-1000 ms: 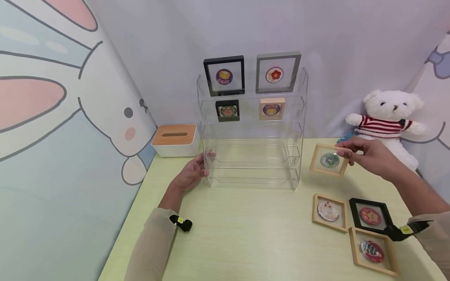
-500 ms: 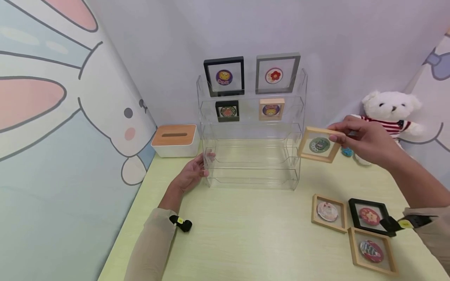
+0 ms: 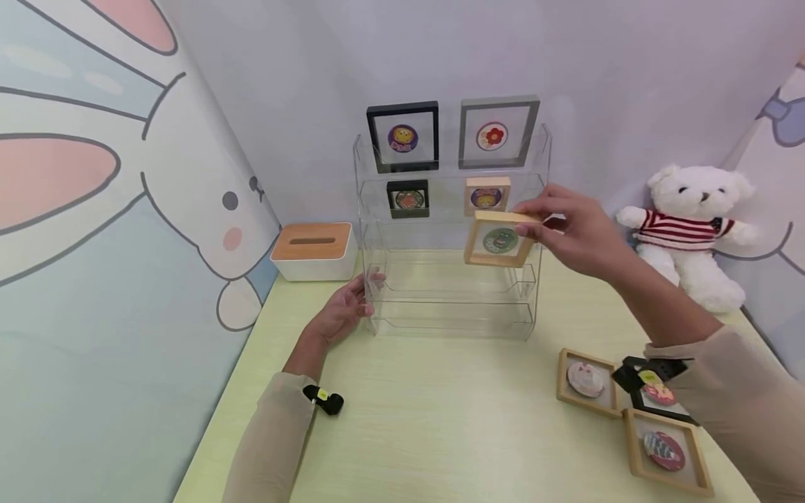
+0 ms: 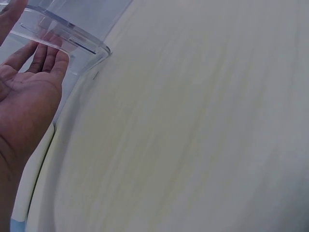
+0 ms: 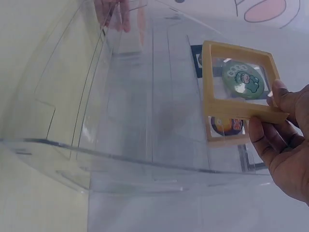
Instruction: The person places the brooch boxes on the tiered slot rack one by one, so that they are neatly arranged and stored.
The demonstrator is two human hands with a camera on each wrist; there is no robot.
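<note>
My right hand [image 3: 575, 230] pinches a light wood frame [image 3: 473, 241] by its right edge, with a round green badge [image 3: 500, 241] inside it. The frame is tilted in front of the clear acrylic display rack [image 3: 453, 311], just below a small pale frame [image 3: 487, 183] on the second tier. In the right wrist view, the thumb lies on one face of the wood frame [image 5: 208, 82] and the fingers are at its edge. My left hand [image 3: 342, 313] holds the rack's left side, its fingers seen through the clear panel [image 4: 87, 41] in the left wrist view.
A black frame [image 3: 402, 168] and a grey frame [image 3: 464, 136] stand on the top tier, a small black frame [image 3: 407, 213] below. Two wood frames [image 3: 588, 404] [image 3: 673, 478] and a black frame lie front right. A tissue box [image 3: 314, 269] stands left, a teddy bear [image 3: 698, 199] right.
My right hand has carried the wood frame left and upward from the table's right side to the front of the rack. The left hand has stayed at the rack's side.
</note>
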